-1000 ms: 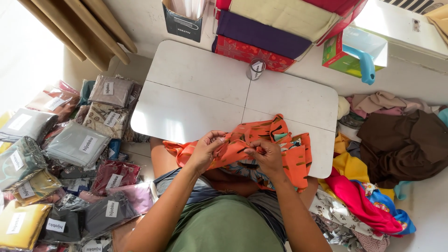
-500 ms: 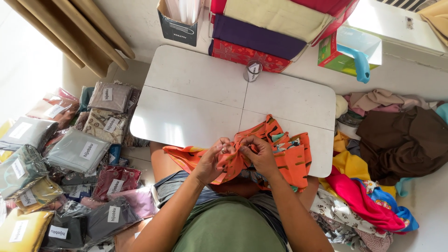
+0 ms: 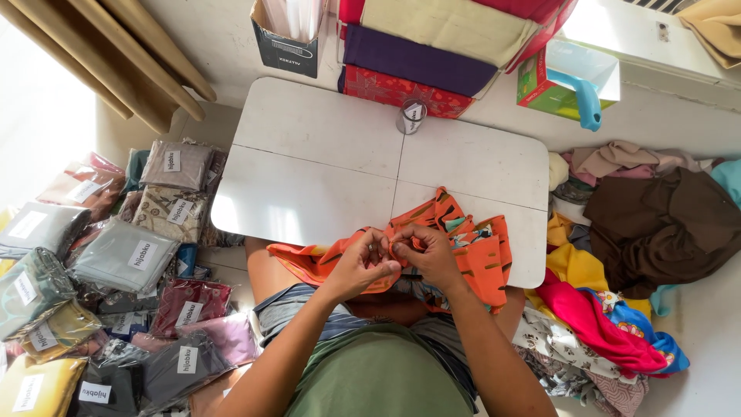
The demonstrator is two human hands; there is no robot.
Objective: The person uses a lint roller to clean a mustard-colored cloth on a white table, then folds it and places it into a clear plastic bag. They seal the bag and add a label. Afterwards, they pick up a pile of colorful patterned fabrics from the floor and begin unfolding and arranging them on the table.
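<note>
cloth: 1 orange patterned cloth, table's 5 o'clock edge
hands: 2; left hand, right hand, fingers pinched shut on cloth
table: 1 white table
tape: 1 roll, 12 o'clock

A single head-worn view looks almost straight down on the white folding table from above its near edge (the wearer's lap fills the bottom of the frame), close in, with floor showing left, right and beyond the table.
</note>
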